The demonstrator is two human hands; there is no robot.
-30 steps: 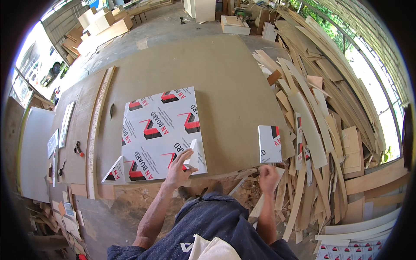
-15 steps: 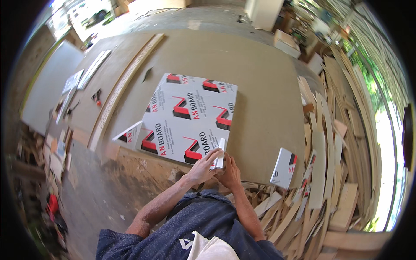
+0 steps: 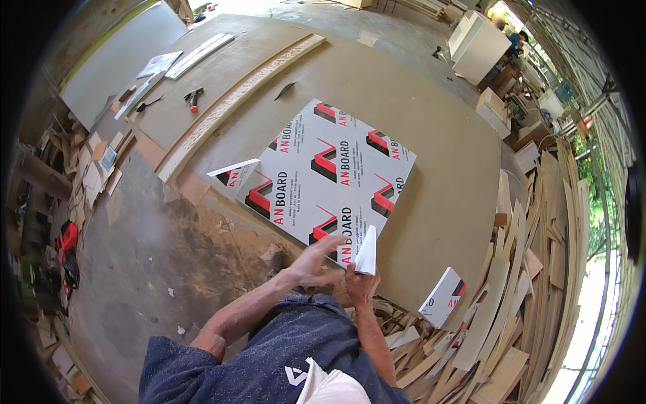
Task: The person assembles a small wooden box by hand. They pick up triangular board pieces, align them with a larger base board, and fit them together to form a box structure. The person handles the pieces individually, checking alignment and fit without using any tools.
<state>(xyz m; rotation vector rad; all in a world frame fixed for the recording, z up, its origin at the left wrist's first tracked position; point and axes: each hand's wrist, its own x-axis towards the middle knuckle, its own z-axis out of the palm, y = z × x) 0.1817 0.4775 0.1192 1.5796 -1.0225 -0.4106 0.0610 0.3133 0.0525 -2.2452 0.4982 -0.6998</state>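
The right hand (image 3: 361,286) pinches the peeled film corner (image 3: 367,252) of the printed board (image 3: 330,178) (thin, floppy, likely tear-prone); the left hand (image 3: 311,264), fingers spread, hovers just beside that pinch.

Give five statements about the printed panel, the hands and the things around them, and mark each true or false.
1. The right hand pinches a lifted white corner flap of the printed panel. True.
2. The left hand grips a hammer. False: it is open, fingers spread beside the flap.
3. The panel lies flat on a large brown board. True.
4. The wood offcuts are piled on the person's left. False: they lie on the right.
5. A small printed piece sits on top of the panel. False: it lies apart, near the offcuts.
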